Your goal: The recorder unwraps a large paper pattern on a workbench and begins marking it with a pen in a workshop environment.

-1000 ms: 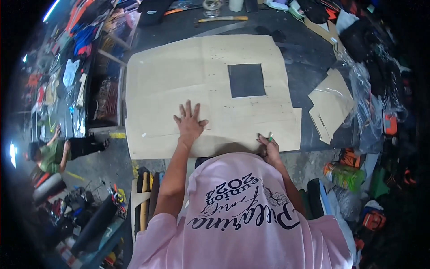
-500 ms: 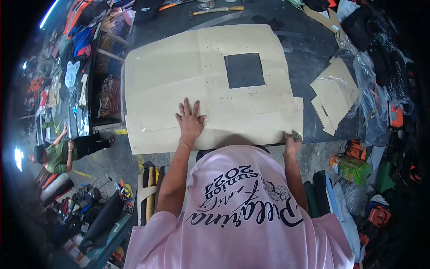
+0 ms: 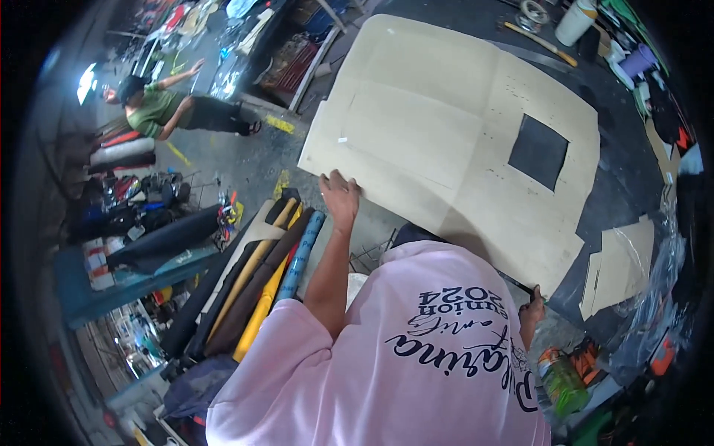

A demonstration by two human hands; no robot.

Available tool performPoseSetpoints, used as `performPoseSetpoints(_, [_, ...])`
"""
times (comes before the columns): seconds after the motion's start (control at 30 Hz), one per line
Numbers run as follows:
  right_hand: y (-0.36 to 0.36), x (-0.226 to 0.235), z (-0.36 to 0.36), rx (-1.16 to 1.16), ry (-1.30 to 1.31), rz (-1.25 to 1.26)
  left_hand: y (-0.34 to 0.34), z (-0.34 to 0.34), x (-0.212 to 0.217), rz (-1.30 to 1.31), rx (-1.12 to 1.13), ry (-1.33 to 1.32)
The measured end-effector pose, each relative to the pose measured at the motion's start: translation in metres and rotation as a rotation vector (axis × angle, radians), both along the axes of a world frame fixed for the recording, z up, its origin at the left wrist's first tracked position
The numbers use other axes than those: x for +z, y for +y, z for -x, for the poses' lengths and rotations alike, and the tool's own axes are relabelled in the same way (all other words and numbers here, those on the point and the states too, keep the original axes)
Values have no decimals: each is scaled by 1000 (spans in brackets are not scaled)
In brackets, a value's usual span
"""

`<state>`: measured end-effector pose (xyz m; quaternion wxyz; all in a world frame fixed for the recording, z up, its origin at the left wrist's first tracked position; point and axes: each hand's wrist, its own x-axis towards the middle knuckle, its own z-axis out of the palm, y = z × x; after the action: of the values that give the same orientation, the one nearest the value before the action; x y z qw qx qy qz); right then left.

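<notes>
A large tan cardboard sheet [image 3: 416, 126] lies on the dark table, with a square cut-out and small dots marked around it. My left hand [image 3: 341, 198] is at the sheet's near left edge, its fingers curled over the border. At the near right corner, my right hand [image 3: 530, 316] is closed beside the edge. A bit of green shows by its fingers, a slim pen-like thing, mostly hidden.
Cardboard offcuts [image 3: 621, 264] and clear plastic [image 3: 662, 290] lie to the right. A hammer [image 3: 541, 44], a tape roll [image 3: 532, 15] and a white bottle [image 3: 576, 22] sit at the back. Rolls of material [image 3: 260, 275] stand at left. Another person [image 3: 160, 111] is farther left.
My left hand has gone from lying spread on the sheet to its near left edge. My view has turned leftward, so the sheet appears tilted. My right hand stays at the right corner.
</notes>
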<state>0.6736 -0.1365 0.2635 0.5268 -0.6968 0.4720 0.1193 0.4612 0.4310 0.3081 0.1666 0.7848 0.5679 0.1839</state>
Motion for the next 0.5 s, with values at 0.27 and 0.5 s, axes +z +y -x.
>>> performPoseSetpoints(0.27, [27, 15, -22, 78, -59, 68, 117, 65, -44, 146, 355, -202])
performPoseSetpoints(0.5, [10, -1, -27, 105, 156, 142, 132, 52, -26, 518, 596, -720])
